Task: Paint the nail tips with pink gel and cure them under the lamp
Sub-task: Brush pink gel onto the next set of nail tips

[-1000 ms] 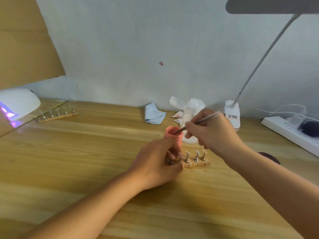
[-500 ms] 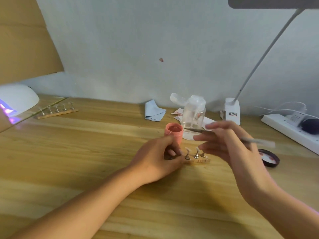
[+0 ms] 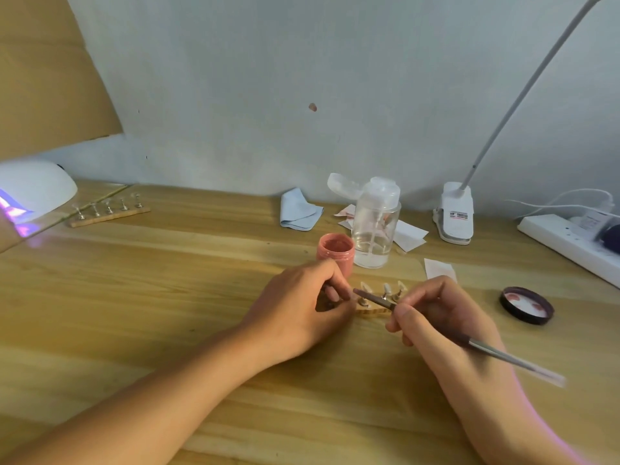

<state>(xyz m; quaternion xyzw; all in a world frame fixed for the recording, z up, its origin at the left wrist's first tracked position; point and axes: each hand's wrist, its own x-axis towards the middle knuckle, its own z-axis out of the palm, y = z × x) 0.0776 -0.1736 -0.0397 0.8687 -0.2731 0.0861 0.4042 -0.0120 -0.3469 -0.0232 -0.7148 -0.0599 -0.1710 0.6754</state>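
A small wooden holder (image 3: 372,310) with clear nail tips on metal stands lies at the table's middle. My left hand (image 3: 302,310) grips its left end, fingers curled round it. My right hand (image 3: 436,317) pinches a thin brush (image 3: 496,354), whose tip reaches the leftmost nail tip (image 3: 364,287) beside my left fingers. The open pink gel jar (image 3: 335,255) stands just behind the holder. A white curing lamp (image 3: 30,193) glows purple at the far left, with a second nail-tip holder (image 3: 109,214) in front of it.
A clear pump bottle (image 3: 377,226) stands right of the jar, with paper wipes and a blue cloth (image 3: 300,211) behind. The jar's black lid (image 3: 526,305) lies at right. A desk lamp clamp (image 3: 456,213) and a white power strip (image 3: 570,245) sit at the back right.
My right hand lifted the brush out of the pink jar, swung it around, and brought its tip down to the nail tips by my left fingers. My left hand stayed on the holder.
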